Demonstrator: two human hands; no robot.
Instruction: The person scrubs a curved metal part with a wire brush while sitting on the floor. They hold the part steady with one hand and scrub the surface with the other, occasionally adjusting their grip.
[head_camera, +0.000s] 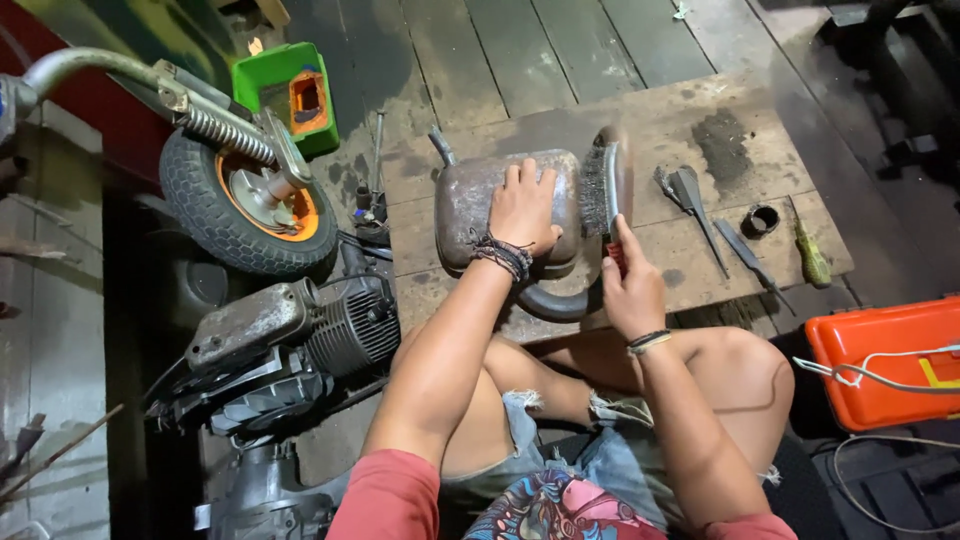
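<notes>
The rusty muffler (470, 205) lay mid-frame on the wooden bench (700, 130), long axis left to right, pinned flat under the left hand (522, 212). The right hand (632, 290), grip clamped on a wire brush (600, 190), held its bristles against the muffler's right end.

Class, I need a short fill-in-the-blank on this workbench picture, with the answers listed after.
1. The left hand presses on the rusty ____.
2. The right hand holds a wire ____.
3. The case at the right edge is ____.
4. The wheel has an orange ____.

Missing words: muffler; brush; orange; rim.
</notes>
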